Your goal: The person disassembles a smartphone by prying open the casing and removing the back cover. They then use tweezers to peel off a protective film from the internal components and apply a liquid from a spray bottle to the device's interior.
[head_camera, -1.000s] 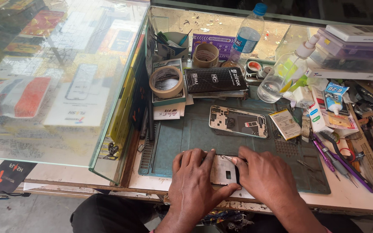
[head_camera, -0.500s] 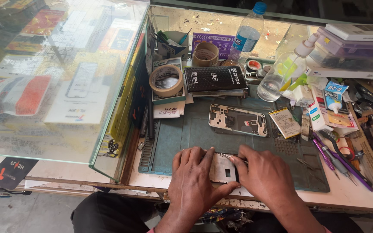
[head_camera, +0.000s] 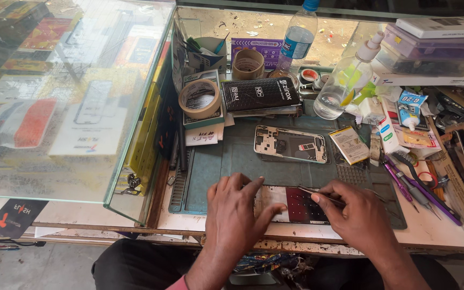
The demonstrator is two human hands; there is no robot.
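My left hand (head_camera: 236, 214) lies flat on the near edge of a grey-green work mat (head_camera: 232, 161), its fingers pressing the left end of a flat phone part (head_camera: 296, 205) with a dark, dotted face. My right hand (head_camera: 356, 216) rests on the part's right end and pinches thin metal tweezers (head_camera: 318, 191), whose tips point left over the part. An opened phone frame (head_camera: 291, 144) lies farther back on the mat, and a small yellow battery (head_camera: 349, 145) sits to its right.
A glass display case (head_camera: 65, 96) fills the left. At the back stand tape rolls (head_camera: 200, 98), a black box (head_camera: 260, 94), a water bottle (head_camera: 298, 38) and a clear spray bottle (head_camera: 345, 80). Glue tubes, purple tools (head_camera: 412, 189) and clutter crowd the right side.
My hands have spread apart, uncovering more of the phone part between them. My right hand now shows tweezers held over it.
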